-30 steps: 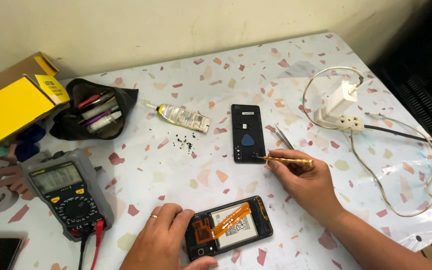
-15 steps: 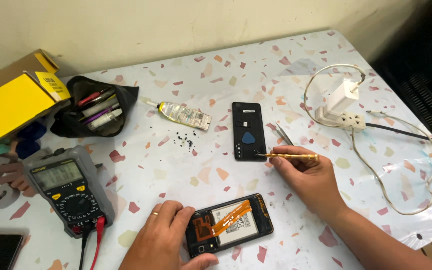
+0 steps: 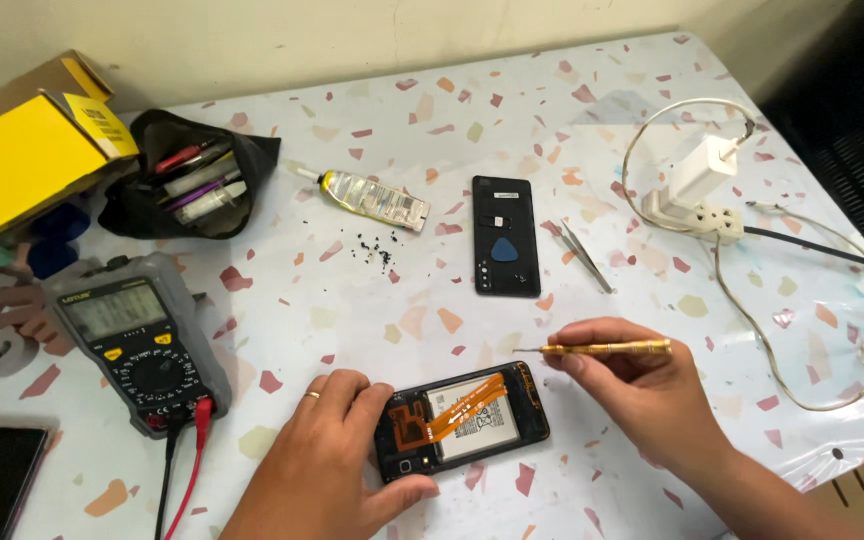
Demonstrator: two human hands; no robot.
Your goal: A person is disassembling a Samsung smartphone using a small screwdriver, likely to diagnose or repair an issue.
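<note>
1. At the table's near edge, the left hand (image 3: 327,470) clamps the opened phone (image 3: 462,420); the right hand (image 3: 642,385) pinches a yellow screwdriver (image 3: 602,349) (tip just above the phone).
2. Leftward sits a multimeter (image 3: 142,340).
3. Farther off lie the back cover (image 3: 505,236), tweezers (image 3: 587,256), a glue tube (image 3: 372,198) and a charger (image 3: 697,190).

The table (image 3: 282,300) is white, speckled all over with red, orange and pale yellow chips. The opened phone (image 3: 462,420) has a black frame, a white battery and a bright orange ribbon across it. The screwdriver (image 3: 607,349) is gold-yellow. Near the middle lies a black back cover (image 3: 505,235) bearing a blue pick. At the left edge, the meter (image 3: 142,340) is grey with red and black leads, beside a yellow box (image 3: 7,165). The charger (image 3: 697,175) and cable are white.
</note>
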